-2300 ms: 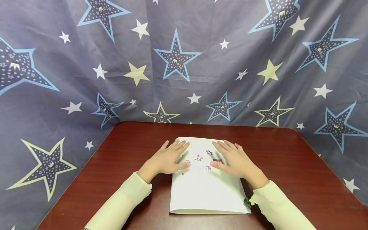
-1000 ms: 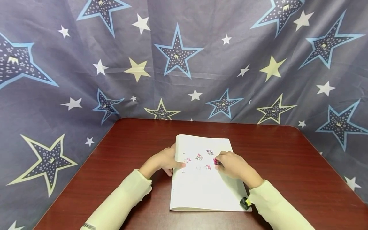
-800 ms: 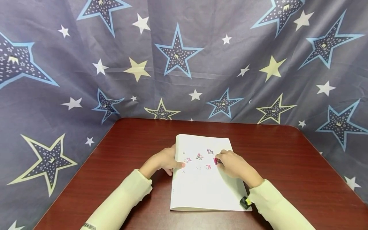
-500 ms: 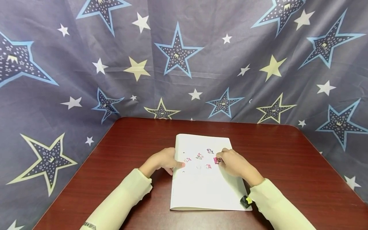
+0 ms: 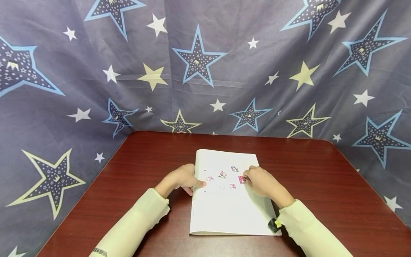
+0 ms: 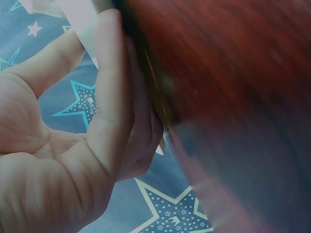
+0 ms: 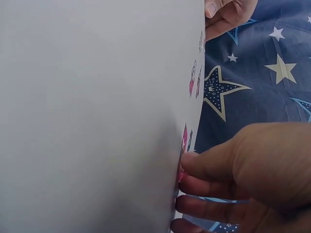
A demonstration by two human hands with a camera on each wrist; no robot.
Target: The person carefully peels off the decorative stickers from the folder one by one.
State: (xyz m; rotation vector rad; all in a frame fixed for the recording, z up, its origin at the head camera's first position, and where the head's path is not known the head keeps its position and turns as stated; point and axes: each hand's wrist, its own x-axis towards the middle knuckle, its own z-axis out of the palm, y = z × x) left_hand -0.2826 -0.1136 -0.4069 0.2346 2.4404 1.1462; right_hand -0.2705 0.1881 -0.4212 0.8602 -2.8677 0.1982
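Note:
A white paper booklet (image 5: 231, 214) lies on the table, with several small cartoon stickers on its upper half, among them a pink-and-white one (image 5: 223, 174) and a purple-and-white one (image 5: 234, 169). My left hand (image 5: 182, 179) grips the booklet's left edge, thumb on the page and fingers beside and below the edge. At the right side of the page, my right hand (image 5: 261, 181) pinches a pink-and-dark sticker (image 5: 242, 179) between thumb and index finger. In the right wrist view the other fingertips (image 7: 187, 203) touch the page; part of that sticker is hidden behind the thumb.
The dark red wooden table (image 5: 154, 153) extends around the booklet. A grey curtain (image 5: 205, 96) with stars hangs behind and beside it. A small black object with a yellow star (image 5: 274, 225) is at the right sleeve, over the booklet's lower right corner.
Both hands were spread flat over the booklet. The left has moved onto its left edge and grips it; the right has curled onto the pink-and-dark sticker. Over the last half second little moves.

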